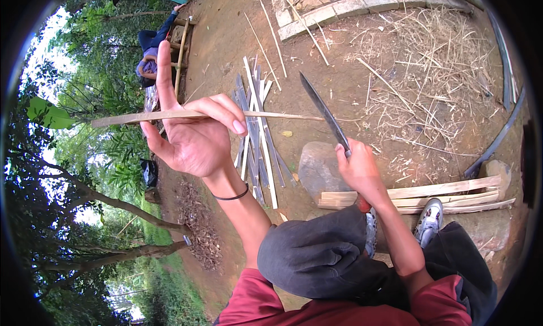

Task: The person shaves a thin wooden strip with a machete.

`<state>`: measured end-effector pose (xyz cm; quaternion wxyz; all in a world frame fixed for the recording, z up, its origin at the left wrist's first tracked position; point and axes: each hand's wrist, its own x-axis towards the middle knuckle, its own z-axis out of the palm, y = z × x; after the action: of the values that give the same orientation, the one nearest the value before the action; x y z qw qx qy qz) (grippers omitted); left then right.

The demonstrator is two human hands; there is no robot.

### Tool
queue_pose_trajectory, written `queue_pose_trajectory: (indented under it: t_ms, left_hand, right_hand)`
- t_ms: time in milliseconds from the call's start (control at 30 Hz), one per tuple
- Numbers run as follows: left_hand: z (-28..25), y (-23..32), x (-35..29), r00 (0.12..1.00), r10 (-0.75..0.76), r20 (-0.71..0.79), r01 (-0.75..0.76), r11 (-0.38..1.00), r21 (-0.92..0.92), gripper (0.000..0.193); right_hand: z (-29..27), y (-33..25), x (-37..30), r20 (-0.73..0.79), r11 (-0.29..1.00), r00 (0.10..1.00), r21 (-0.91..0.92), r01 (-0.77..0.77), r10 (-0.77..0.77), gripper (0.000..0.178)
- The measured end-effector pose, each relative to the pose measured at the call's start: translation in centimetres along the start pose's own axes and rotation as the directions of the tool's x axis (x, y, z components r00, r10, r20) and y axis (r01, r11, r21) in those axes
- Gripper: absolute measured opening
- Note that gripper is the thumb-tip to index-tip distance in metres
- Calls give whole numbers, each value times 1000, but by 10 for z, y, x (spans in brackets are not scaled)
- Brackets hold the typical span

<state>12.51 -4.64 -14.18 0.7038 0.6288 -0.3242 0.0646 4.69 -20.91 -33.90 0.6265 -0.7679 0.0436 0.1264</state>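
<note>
In my raised left hand [201, 144] lies a long, thin bamboo strip [121, 119], crossing the palm under the curled fingers. The index finger points up and the thumb stands apart from it. Its thin right end reaches near the blade of a knife [323, 106]. My right hand [362, 169] is closed around the knife's handle, of which a reddish end shows below the fist. The dark blade points up and to the left. Whether blade and strip touch, I cannot tell.
A pile of pale and dark strips [263, 134] lies on the dirt ahead. Shavings [430, 83] cover the ground at right, before a brick edging [362, 5]. Split pieces [452, 200] lie by my shoes, near a stone [319, 167]. Another person [148, 60] is at far left.
</note>
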Motion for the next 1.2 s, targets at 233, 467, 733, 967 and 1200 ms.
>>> queue_pose_trajectory:
  t_ms: [233,467,733,967,1200]
  left_hand:
    - [-4,-1,0,1000,5,6,-5,1000,-11,89]
    - [-37,-9,-7,966,260,-13,-252,947,197,71]
    - [-7,-18,-9,655,600,-459,-153,700,697,66]
    - [6,-27,-7,608,651,-454,-23,586,810,60]
    - [16,-24,-5,528,709,-467,21,539,842,64]
  right_hand:
    - [3,-2,3,15,1000,1000,-8,-16,16,18]
    - [-1,-18,-9,92,1000,996,-4,8,-8,23]
    - [-6,-59,-48,225,973,954,166,163,-198,52]
    - [31,-26,-43,52,958,957,-19,287,-286,46]
    - [16,-60,-56,64,954,959,-101,282,-277,28]
